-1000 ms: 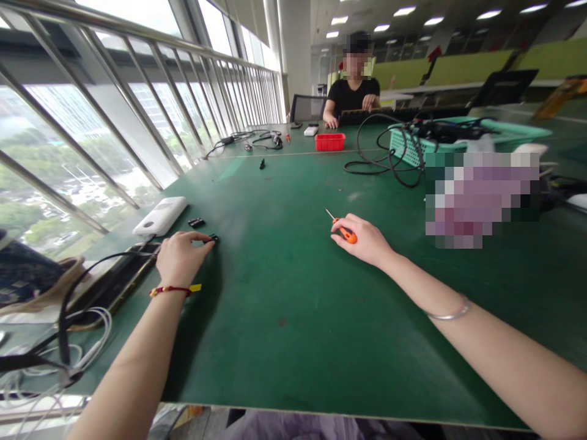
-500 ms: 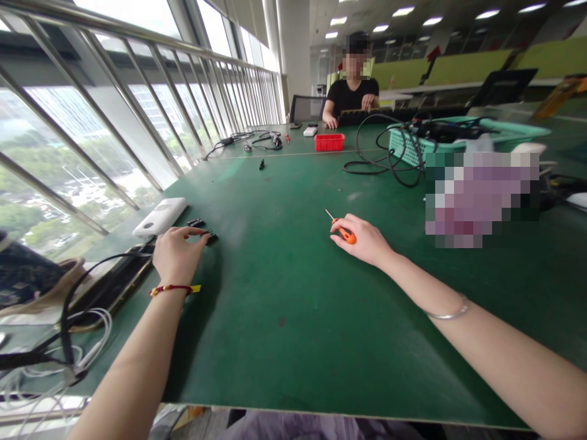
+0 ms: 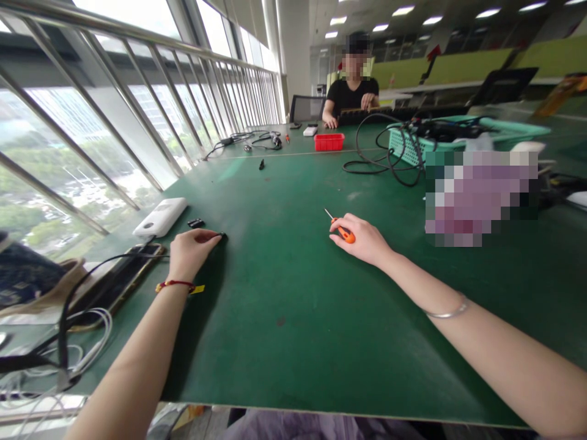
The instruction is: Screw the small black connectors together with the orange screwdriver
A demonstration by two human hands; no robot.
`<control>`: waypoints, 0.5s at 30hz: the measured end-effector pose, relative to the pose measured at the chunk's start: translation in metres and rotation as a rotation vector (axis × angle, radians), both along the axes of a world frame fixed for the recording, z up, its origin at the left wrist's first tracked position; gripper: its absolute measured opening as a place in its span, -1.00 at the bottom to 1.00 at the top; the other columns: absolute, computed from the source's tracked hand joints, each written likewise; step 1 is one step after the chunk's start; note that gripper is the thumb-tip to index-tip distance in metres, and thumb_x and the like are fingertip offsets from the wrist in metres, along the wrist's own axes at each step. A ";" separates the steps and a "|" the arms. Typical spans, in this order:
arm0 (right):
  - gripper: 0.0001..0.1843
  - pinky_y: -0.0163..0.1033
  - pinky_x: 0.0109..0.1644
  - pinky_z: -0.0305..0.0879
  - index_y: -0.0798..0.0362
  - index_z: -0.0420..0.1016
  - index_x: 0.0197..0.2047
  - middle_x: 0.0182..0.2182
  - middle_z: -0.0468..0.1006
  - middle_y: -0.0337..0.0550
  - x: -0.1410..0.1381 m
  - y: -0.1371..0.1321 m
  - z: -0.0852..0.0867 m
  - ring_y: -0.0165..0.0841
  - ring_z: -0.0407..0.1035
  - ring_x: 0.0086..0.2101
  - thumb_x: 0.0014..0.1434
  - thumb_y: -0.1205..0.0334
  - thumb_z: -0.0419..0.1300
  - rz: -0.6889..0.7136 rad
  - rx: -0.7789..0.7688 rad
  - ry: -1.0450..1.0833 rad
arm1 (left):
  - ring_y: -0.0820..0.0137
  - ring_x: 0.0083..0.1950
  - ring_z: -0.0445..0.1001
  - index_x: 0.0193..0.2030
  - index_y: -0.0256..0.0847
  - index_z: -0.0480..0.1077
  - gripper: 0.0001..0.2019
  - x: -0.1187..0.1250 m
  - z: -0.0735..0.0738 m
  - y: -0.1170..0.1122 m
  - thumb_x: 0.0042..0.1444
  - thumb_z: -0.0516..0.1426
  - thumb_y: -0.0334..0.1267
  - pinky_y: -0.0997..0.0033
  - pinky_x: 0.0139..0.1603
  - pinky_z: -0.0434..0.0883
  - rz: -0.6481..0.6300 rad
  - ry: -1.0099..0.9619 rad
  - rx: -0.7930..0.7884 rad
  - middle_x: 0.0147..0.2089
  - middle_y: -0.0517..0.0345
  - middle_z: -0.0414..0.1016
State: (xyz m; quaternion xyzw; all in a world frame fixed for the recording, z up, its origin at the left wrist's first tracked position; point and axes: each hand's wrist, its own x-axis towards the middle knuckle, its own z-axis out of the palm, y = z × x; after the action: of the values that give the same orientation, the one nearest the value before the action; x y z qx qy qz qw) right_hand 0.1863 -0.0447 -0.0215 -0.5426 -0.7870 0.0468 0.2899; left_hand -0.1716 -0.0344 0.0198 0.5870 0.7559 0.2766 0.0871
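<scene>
My left hand [image 3: 191, 245] is closed in a pinch on a small black piece [image 3: 223, 236], most of it hidden by the fingertips. Just behind that hand, another small black part [image 3: 195, 223] lies on the green table [image 3: 275, 275]. In my right hand [image 3: 360, 239] is a screwdriver with an orange handle [image 3: 347, 234], its thin metal shaft pointing up and left, away from me. The fingers wrap loosely round the handle, and the hand rests low over the tabletop.
A white power bank [image 3: 161, 216] and a dark phone [image 3: 119, 284] with cables lie at left by the railing [image 3: 151, 104]. Farther off are a red tray [image 3: 329, 142], a small black piece [image 3: 262, 164] and a teal basket [image 3: 406, 146] with black cords. A person [image 3: 352, 91] sits opposite.
My left hand has shifted right with the small black piece, its fingers closing tighter round it. More of the phone shows now. My right hand and the screwdriver stay nearly still.
</scene>
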 end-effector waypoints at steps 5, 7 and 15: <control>-0.83 -0.31 -0.35 0.19 -0.05 0.45 -0.24 -0.27 0.43 -0.22 -0.001 0.000 0.001 -0.39 0.35 -0.39 0.12 0.10 0.14 -0.004 -0.016 -0.001 | 0.32 -0.23 0.52 -0.30 -0.23 0.54 -0.80 0.065 -0.010 0.004 0.01 0.17 -0.17 0.33 -0.09 0.44 -0.383 -0.029 0.039 -0.26 0.05 0.60; -0.82 -0.30 -0.35 0.20 -0.05 0.46 -0.23 -0.27 0.43 -0.21 -0.001 0.000 0.001 -0.38 0.35 -0.38 0.13 0.09 0.13 -0.005 -0.015 0.005 | 0.32 -0.24 0.53 -0.33 -0.21 0.54 -0.84 0.102 -0.013 0.006 0.00 0.19 -0.20 0.33 -0.09 0.45 -0.582 -0.065 0.047 -0.27 0.07 0.61; -0.84 -0.28 -0.20 0.26 0.01 0.46 -0.29 -0.29 0.45 -0.21 0.009 0.004 0.002 -0.38 0.38 -0.32 0.02 0.33 0.12 0.113 -0.039 0.211 | 0.37 -0.23 0.52 -0.32 -0.21 0.53 -0.90 0.183 -0.025 0.003 0.03 0.18 -0.32 0.41 -0.13 0.43 -0.891 -0.157 0.131 -0.29 0.14 0.59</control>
State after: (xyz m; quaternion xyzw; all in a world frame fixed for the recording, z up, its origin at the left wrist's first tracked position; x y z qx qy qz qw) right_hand 0.1958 -0.0403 -0.0194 -0.4951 -0.7803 0.1353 0.3574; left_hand 0.0116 -0.0314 -0.0050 0.8364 0.4016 0.3031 0.2173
